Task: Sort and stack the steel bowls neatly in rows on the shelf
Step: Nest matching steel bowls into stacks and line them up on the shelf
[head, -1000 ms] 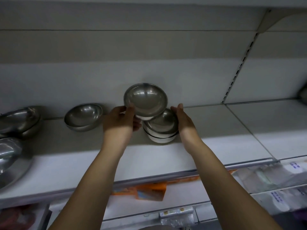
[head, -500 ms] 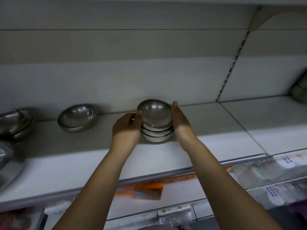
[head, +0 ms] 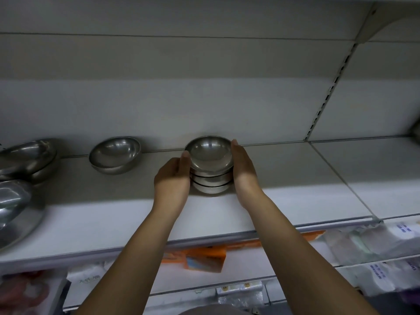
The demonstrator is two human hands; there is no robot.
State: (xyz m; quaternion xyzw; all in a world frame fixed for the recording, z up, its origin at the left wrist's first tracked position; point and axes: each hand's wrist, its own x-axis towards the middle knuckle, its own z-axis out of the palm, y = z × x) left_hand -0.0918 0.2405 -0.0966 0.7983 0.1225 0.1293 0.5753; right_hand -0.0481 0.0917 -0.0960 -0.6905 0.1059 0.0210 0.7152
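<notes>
A stack of three small steel bowls (head: 210, 170) stands on the white shelf (head: 295, 201), close to the back wall. My left hand (head: 172, 178) presses against the stack's left side, thumb up along the top bowl's rim; its other fingers are hidden. My right hand (head: 244, 173) lies flat against the right side with straight fingers. A larger single steel bowl (head: 114, 154) sits on the shelf to the left, apart from the stack.
More steel bowls (head: 27, 160) are piled at the far left, with a big steel dish (head: 13, 205) in front of them. Right of the stack the shelf surface is bare. Below hang an orange packet (head: 200, 258) and plastic-wrapped goods (head: 363, 242).
My left hand brought the lifted bowl down onto the two stacked bowls. Both hands then closed in on the stack's sides.
</notes>
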